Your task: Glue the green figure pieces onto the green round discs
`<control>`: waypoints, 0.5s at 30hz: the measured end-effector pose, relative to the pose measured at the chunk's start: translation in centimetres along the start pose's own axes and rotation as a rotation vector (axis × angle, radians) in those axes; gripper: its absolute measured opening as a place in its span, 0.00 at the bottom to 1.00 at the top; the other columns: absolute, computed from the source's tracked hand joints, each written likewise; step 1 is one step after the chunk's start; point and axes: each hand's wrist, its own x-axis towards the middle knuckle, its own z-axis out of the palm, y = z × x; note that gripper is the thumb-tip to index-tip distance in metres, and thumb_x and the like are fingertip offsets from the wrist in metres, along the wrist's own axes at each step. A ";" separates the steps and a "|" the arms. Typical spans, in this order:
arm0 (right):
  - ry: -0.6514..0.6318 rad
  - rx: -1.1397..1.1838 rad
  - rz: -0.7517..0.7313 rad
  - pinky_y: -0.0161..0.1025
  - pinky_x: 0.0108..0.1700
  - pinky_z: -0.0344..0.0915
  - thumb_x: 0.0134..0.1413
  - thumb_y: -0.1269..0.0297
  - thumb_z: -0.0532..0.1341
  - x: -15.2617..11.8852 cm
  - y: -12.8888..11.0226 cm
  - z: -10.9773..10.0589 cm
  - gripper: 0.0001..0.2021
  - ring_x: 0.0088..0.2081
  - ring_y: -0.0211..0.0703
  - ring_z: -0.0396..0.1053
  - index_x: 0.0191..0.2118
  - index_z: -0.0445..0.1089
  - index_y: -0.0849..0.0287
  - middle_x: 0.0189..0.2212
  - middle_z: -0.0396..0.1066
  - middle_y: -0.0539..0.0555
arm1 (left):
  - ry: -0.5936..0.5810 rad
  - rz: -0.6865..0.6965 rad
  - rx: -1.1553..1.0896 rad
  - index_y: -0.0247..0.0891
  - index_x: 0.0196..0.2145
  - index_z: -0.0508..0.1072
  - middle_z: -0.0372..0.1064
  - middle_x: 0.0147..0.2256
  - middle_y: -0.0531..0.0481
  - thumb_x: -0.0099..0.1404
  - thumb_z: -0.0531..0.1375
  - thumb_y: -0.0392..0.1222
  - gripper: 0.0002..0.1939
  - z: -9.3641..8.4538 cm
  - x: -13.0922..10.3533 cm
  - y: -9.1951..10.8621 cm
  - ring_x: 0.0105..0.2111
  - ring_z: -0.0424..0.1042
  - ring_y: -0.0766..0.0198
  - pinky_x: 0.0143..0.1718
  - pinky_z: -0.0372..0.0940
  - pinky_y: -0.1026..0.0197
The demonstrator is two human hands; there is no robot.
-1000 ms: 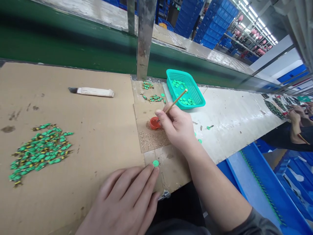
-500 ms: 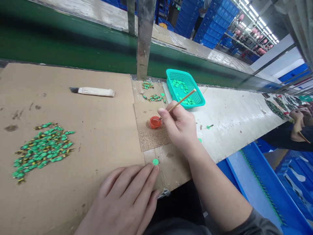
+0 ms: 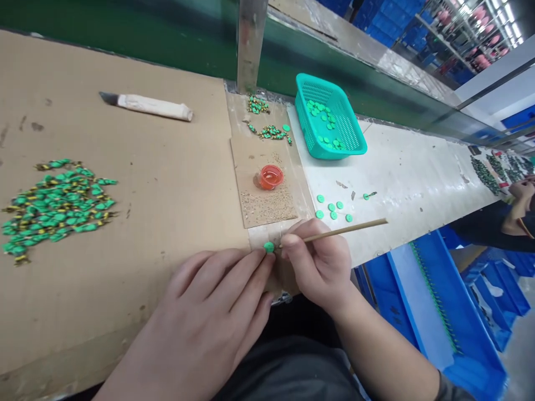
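Observation:
My right hand [image 3: 320, 264] pinches a thin wooden stick [image 3: 355, 228]. The stick slants to the right, and its working tip points at a small green disc [image 3: 268, 247]. Whether the tip touches the disc, I cannot tell. With palm down and fingers together, my left hand [image 3: 221, 301] holds the disc's near edge against the table with its fingertips. Beyond both hands, a small red cup [image 3: 271, 177] with liquid in it stands on a speckled cardboard piece [image 3: 267, 209]. Several loose green discs [image 3: 332, 208] lie right of the cardboard.
On the left lies a heap of green-and-yellow pieces [image 3: 58, 200], with a wrapped knife [image 3: 152, 107] beyond it. A teal basket [image 3: 311, 128] of green discs stands at the back, near a metal post [image 3: 249, 50]. Blue trays [image 3: 451, 312] lie below at right; another person's hands [image 3: 522, 189] show far right.
My right hand has brought the stick from the red cup down to the green disc by my left fingertips. The view has tilted down; more loose discs show.

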 end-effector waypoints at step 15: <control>-0.050 -0.067 -0.033 0.40 0.35 0.75 0.81 0.64 0.65 0.3 -0.1 0.1 0.14 0.31 0.40 0.77 0.37 0.69 0.52 0.28 0.75 0.47 | -0.007 -0.009 -0.003 0.33 0.56 0.83 0.82 0.53 0.41 0.85 0.55 0.39 0.17 -0.1 0.2 0.2 0.53 0.74 0.46 0.58 0.64 0.40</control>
